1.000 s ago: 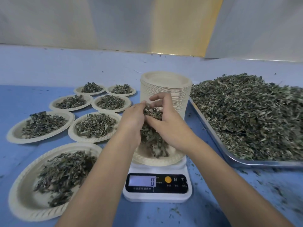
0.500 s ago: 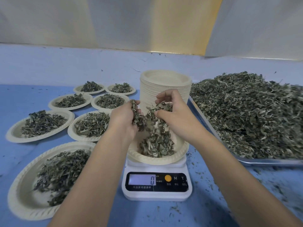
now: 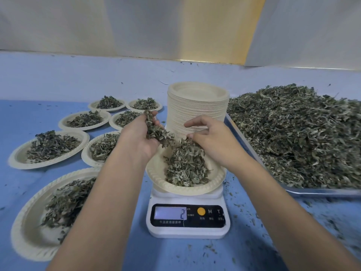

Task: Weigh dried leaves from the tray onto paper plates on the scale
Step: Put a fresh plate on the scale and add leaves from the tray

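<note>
A white kitchen scale (image 3: 188,222) stands in front of me, its display showing 2. On it sits a paper plate (image 3: 162,180) with a heap of dried leaves (image 3: 185,165). My left hand (image 3: 140,139) hovers over the plate's left rim and holds a clump of leaves (image 3: 156,130) in its curled fingers. My right hand (image 3: 213,139) is over the plate's back right, fingers loosely curled above the heap, with nothing clearly held. To the right, a metal tray (image 3: 320,191) carries a big pile of dried leaves (image 3: 297,133).
A tall stack of paper plates (image 3: 197,106) stands just behind the scale. Several filled paper plates (image 3: 48,149) lie on the blue table (image 3: 23,114) to the left, the nearest (image 3: 29,222) by my left forearm. Leaf crumbs litter the table near the tray.
Both hands have drawn apart above the plate and dropped leaves into it. The heap on the plate grew. The scale reading went from 0 to 2.
</note>
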`<control>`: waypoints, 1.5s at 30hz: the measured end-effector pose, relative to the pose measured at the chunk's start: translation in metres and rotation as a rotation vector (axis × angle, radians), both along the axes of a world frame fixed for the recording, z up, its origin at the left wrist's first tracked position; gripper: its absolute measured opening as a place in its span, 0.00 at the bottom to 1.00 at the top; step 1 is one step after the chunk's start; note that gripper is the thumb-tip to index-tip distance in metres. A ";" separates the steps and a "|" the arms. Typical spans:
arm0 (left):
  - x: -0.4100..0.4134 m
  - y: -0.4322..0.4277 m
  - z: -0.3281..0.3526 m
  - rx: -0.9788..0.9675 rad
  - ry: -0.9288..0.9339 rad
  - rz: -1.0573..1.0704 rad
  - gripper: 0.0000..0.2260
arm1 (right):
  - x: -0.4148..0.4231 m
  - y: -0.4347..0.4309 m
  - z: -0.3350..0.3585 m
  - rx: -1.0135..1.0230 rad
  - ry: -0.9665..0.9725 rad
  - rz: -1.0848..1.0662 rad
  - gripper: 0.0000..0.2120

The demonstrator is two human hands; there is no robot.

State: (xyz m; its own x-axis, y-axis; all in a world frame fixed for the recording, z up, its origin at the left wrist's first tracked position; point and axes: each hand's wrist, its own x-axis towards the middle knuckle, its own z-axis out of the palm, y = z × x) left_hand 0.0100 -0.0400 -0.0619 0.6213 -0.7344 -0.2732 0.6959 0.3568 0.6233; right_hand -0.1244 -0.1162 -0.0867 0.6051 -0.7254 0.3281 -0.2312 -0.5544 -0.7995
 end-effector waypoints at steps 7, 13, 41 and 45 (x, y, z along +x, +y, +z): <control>-0.004 0.008 0.016 -0.159 0.185 -0.066 0.14 | 0.003 -0.001 0.000 0.101 -0.263 -0.014 0.16; -0.008 0.008 0.016 -0.165 0.225 -0.101 0.13 | 0.002 -0.001 0.002 0.236 -0.416 0.071 0.14; -0.013 0.004 0.011 -0.117 0.234 -0.107 0.14 | -0.001 0.000 0.001 0.156 -0.241 -0.093 0.12; -0.016 -0.002 0.005 -0.047 0.138 -0.112 0.13 | 0.003 0.013 0.011 0.234 -0.306 0.069 0.06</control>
